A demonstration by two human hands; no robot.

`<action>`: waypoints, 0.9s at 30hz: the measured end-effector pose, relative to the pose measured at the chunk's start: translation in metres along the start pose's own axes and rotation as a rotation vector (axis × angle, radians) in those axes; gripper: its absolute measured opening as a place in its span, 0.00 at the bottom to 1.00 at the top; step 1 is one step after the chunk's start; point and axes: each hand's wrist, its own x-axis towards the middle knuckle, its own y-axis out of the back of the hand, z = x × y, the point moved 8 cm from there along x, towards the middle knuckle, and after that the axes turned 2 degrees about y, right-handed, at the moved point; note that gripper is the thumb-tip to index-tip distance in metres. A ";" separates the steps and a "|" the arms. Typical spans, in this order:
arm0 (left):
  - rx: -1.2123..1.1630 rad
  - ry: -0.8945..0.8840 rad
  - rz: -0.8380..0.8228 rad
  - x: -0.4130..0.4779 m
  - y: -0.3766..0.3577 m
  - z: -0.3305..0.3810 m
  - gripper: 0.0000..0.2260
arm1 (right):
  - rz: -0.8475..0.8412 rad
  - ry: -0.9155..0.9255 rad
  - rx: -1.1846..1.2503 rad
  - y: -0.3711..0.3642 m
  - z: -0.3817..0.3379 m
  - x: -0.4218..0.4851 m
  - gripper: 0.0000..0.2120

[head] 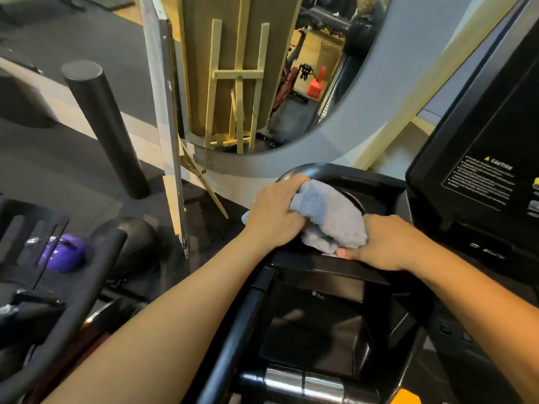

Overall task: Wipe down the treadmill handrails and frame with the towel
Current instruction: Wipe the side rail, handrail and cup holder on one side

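Note:
A crumpled grey towel (329, 217) lies bunched on the black treadmill frame (376, 182), over the round cup holder at the console's left corner. My left hand (274, 214) grips the towel's left end. My right hand (388, 243) clutches its lower right end, so both hands hold it at once. The black handrail (233, 339) runs down from under my left hand toward the bottom of the view, ending by a chrome grip sensor (303, 383). A glossy black tray (318, 325) sits below my hands.
The treadmill console (481, 141) with a caution label rises at the right. A second machine's black handlebar (75, 301) crosses the lower left, near a purple ball (62, 253). A black foam post (105, 126) and a leaning wooden board (166, 118) stand ahead left.

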 end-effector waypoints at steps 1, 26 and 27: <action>-0.002 0.002 0.013 0.001 0.001 0.001 0.11 | -0.015 0.050 0.060 -0.001 -0.011 0.004 0.27; -0.024 0.084 0.077 -0.002 0.010 -0.005 0.03 | 0.200 0.005 -0.090 0.016 -0.061 0.009 0.20; -0.006 0.077 0.063 -0.006 0.011 -0.004 0.03 | 0.185 -0.015 -0.146 0.018 -0.054 0.005 0.20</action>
